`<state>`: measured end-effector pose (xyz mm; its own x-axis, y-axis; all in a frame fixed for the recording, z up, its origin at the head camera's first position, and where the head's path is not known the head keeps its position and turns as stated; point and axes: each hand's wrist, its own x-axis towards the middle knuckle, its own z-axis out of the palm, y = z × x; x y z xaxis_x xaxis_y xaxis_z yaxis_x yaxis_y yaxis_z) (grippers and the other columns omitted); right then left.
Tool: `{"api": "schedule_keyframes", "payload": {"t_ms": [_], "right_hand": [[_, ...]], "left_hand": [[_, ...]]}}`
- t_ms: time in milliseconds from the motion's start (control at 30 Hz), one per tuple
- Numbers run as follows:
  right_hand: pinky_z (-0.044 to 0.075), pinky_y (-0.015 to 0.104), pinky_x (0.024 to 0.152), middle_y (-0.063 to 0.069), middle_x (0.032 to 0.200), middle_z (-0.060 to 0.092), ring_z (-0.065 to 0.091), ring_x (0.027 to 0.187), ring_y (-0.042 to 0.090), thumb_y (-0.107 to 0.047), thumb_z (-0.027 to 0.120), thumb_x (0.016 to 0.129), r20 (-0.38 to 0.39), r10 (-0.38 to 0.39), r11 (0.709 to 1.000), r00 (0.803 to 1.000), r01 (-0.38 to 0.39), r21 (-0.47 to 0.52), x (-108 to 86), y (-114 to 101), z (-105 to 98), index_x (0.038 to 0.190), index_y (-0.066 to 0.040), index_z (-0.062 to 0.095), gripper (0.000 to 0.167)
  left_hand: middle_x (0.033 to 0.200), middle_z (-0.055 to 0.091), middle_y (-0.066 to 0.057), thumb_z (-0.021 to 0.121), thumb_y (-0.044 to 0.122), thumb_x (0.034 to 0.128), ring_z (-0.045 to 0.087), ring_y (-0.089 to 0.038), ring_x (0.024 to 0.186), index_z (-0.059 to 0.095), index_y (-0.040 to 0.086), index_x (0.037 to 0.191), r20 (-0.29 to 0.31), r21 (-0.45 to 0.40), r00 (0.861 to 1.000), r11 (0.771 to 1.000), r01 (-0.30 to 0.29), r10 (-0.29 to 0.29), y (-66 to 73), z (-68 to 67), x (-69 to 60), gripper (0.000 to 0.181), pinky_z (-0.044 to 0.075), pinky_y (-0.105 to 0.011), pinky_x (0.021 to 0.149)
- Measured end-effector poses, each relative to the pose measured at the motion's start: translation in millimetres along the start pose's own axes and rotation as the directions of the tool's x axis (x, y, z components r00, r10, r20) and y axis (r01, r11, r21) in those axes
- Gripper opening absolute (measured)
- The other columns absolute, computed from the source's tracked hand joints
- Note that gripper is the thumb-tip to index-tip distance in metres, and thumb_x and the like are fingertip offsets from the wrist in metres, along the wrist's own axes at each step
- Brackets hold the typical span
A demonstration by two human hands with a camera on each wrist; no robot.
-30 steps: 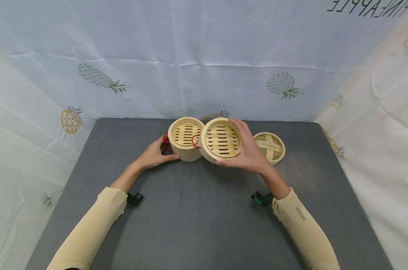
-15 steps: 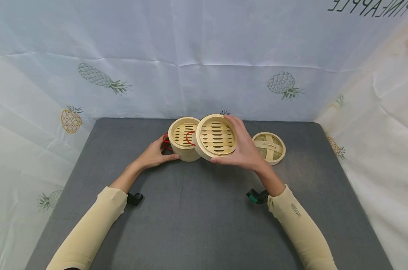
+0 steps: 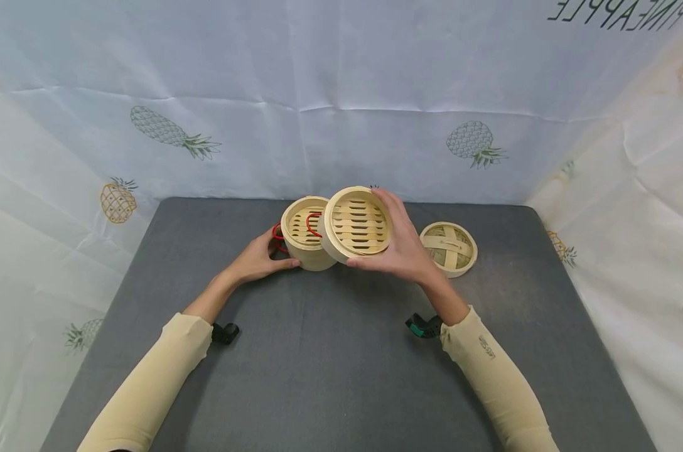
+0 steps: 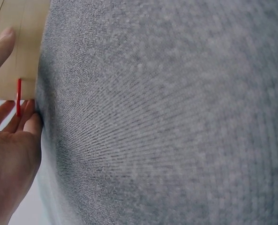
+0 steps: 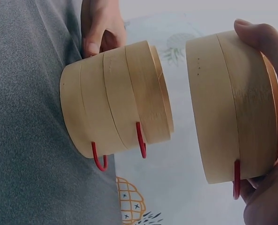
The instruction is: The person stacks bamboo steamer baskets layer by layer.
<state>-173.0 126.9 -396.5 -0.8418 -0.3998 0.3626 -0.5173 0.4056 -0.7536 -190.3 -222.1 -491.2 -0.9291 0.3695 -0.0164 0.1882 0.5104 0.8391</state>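
Two stacked bamboo steamer baskets (image 3: pixel 312 256) with red loops stand on the table near its far edge. The left hand (image 3: pixel 257 258) grips the stack at its left side, thumb in front; in the left wrist view its thumb lies on the basket wall (image 4: pixel 26 51). Tilted above the stack's right part is another slatted basket (image 3: pixel 360 223), which the right hand (image 3: pixel 400 245) holds by its right side. The right wrist view shows a gap between this held basket (image 5: pixel 218 108) and the stack (image 5: pixel 115 98).
A round woven bamboo lid (image 3: pixel 451 250) lies on the grey table (image 3: pixel 341 376) to the right, behind the right wrist. A pineapple-print curtain (image 3: pixel 319 144) hangs along the table's far edge and both sides.
The right hand has moved left and slightly up with its basket, which now covers more of the stack. The left hand and the stack have stayed in place.
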Motion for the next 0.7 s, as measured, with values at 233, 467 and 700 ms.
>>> {"api": "schedule_keyframes", "payload": {"t_ms": [233,467,700], "right_hand": [[0.036,0.067,0.127,0.011,0.175,0.030,0.035,0.161,0.033,-0.048,0.103,0.068,-0.002,0.001,0.999,1.000,-0.001,0.032,3.6,2,4,0.171,-0.025,0.031,0.127],[0.038,0.065,0.125,0.010,0.174,0.031,0.038,0.158,0.032,-0.038,0.103,0.070,0.006,0.007,0.999,1.000,-0.007,0.053,7.3,2,8,0.170,-0.027,0.031,0.125],[0.041,0.062,0.123,0.008,0.171,0.034,0.043,0.153,0.028,-0.028,0.104,0.068,0.007,-0.007,0.998,1.000,0.006,0.060,16.1,-2,14,0.169,-0.028,0.032,0.125]], "left_hand": [[0.159,0.055,-0.015,0.091,0.027,0.0916,0.058,-0.035,0.147,0.040,0.011,0.166,-0.001,0.015,1.000,1.000,-0.002,0.002,2.4,-0.6,-1.0,0.091,0.046,-0.056,0.126],[0.160,0.055,-0.016,0.091,0.028,0.0917,0.057,-0.036,0.148,0.039,0.011,0.166,0.003,0.026,1.000,1.000,0.006,-0.006,2.5,-0.1,-0.3,0.092,0.045,-0.056,0.126],[0.154,0.059,-0.015,0.092,0.026,0.0905,0.062,-0.034,0.139,0.043,0.011,0.163,-0.001,0.009,1.000,1.000,0.007,-0.007,1.2,-0.4,0.3,0.089,0.048,-0.055,0.122]]}}
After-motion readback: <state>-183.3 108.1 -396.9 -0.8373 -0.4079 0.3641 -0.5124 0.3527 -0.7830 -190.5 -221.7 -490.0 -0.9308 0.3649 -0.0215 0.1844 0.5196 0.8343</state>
